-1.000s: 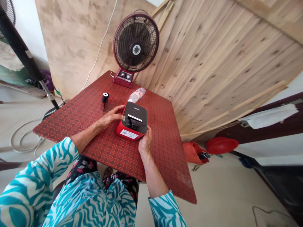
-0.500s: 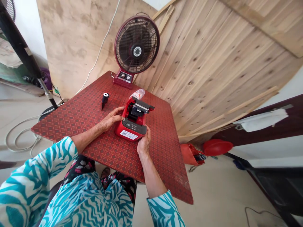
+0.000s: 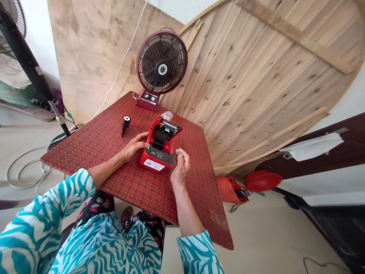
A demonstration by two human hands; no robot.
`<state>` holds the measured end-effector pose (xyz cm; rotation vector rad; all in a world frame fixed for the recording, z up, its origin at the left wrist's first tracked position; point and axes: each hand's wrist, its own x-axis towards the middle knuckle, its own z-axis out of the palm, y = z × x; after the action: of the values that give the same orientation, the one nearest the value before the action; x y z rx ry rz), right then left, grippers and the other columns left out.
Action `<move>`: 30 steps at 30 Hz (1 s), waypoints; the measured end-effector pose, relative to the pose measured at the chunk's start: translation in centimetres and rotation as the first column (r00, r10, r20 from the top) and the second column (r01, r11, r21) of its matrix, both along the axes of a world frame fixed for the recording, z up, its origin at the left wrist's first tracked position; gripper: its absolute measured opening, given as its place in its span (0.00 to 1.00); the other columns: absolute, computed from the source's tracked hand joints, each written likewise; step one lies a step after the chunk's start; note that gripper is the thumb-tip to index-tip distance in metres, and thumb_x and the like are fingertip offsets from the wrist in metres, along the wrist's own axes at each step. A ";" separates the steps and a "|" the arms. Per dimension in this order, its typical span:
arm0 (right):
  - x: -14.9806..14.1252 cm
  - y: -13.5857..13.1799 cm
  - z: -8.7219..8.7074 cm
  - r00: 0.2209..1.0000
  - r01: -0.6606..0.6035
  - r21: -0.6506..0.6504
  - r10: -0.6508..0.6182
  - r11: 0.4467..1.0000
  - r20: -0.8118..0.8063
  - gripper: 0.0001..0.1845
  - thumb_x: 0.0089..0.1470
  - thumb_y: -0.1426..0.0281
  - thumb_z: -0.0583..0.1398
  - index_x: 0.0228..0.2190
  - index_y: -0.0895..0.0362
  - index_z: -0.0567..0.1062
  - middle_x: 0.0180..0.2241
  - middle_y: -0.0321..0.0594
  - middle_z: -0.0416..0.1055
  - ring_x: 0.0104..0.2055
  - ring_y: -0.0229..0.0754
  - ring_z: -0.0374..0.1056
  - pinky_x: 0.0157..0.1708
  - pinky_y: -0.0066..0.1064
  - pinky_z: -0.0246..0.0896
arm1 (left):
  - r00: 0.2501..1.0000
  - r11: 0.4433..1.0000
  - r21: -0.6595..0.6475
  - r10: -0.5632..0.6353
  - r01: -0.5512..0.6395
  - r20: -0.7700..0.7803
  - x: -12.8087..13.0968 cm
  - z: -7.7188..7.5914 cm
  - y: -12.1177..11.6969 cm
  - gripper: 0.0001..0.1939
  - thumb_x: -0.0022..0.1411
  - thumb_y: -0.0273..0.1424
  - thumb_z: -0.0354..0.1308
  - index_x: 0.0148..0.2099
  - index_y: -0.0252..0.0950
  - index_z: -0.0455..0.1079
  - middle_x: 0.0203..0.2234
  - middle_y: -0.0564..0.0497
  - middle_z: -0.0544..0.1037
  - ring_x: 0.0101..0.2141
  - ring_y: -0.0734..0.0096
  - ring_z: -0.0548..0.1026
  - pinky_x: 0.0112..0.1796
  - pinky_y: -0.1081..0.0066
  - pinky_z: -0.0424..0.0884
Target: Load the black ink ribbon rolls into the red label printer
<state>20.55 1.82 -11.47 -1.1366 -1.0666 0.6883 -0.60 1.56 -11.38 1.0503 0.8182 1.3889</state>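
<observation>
A red and black label printer (image 3: 155,164) stands on the table with its lid (image 3: 171,125) raised. Inside its bay a black roll (image 3: 161,137) is visible. My left hand (image 3: 134,147) holds the printer's left side, thumb near the corner of the button panel. Just off the right side is my right hand (image 3: 180,167), fingers loosely bent and apart, nothing seen in them. To the left stands a small black roll with a white core (image 3: 126,121), its loose end trailing onto the table.
Patterned red cloth covers the table (image 3: 196,182). A maroon fan (image 3: 162,68) stands at its back corner. Behind the printer lies a clear plastic bottle (image 3: 167,115), partly hidden. A round wooden panel (image 3: 251,76) leans behind, and a red basin (image 3: 262,180) is off to the right.
My right hand has let go of the printer's right side and moved slightly right and up. The black roll in the bay shows more plainly. My left hand stays on the printer.
</observation>
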 end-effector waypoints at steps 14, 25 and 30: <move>-2.8 8.2 5.8 0.259 -0.476 -0.320 0.478 0.820 0.840 0.10 0.44 0.75 0.64 0.30 0.49 0.79 0.32 0.36 0.73 0.33 0.42 0.66 0.43 0.40 0.63 | 1.000 1.000 -0.011 0.014 -0.014 0.013 0.3 0.1 -0.2 0.34 0.49 0.35 0.63 0.60 0.39 0.69 0.58 0.45 0.73 0.61 0.48 0.66 0.61 0.50 0.59; -5.0 7.4 8.2 -0.349 -0.209 -0.508 0.422 0.836 0.837 0.18 0.55 0.66 0.61 0.48 0.57 0.72 0.52 0.51 0.72 0.54 0.55 0.70 0.50 0.41 0.65 | 1.000 1.000 -0.004 0.018 -0.018 -0.004 0.5 -1.6 0.8 0.35 0.50 0.36 0.63 0.61 0.40 0.67 0.59 0.45 0.72 0.61 0.47 0.65 0.61 0.50 0.58; -6.2 6.8 8.9 -0.467 -0.156 -0.476 0.361 0.865 0.807 0.16 0.58 0.65 0.60 0.48 0.55 0.72 0.51 0.49 0.73 0.52 0.51 0.71 0.46 0.35 0.66 | 1.000 1.000 0.025 0.011 -0.011 -0.016 0.4 -1.3 0.5 0.33 0.53 0.36 0.62 0.62 0.42 0.68 0.58 0.47 0.72 0.62 0.49 0.64 0.63 0.52 0.56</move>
<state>14.34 8.65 -2.61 -1.4995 -3.1058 -0.2094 -0.24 2.09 -12.71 1.0794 0.8214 1.4045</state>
